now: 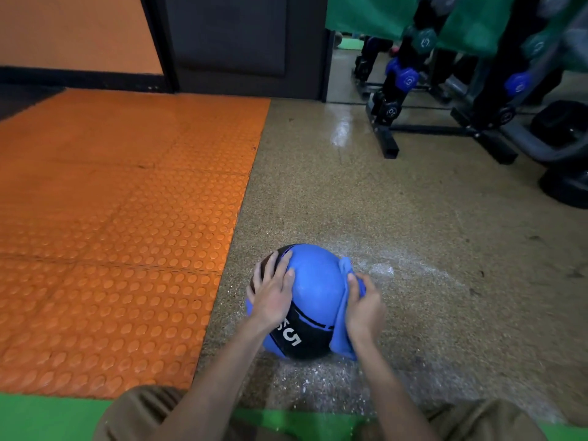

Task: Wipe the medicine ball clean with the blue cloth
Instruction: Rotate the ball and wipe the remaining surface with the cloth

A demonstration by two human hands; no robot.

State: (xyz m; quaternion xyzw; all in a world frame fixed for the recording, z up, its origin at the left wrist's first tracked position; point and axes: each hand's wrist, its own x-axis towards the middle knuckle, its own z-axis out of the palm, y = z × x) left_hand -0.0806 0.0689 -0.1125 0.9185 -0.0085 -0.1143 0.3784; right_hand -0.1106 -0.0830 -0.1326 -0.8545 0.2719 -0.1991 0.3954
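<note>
A blue and black medicine ball [313, 281] with white lettering sits on the speckled floor just in front of me. My left hand [273, 294] lies on the ball's left side, fingers spread and fairly straight against it. My right hand [366, 308] grips the blue cloth [345, 272] and holds it against the ball's right side. The cloth runs from near the top of the ball down to the floor at its right. The ball's underside and far side are hidden.
Orange studded mats [127, 218] cover the floor to the left. A black dumbbell rack [445, 122] with blue and black dumbbells stands at the back right. A green mat edge [47, 418] lies under my knees. Open speckled floor [381, 202] stretches ahead.
</note>
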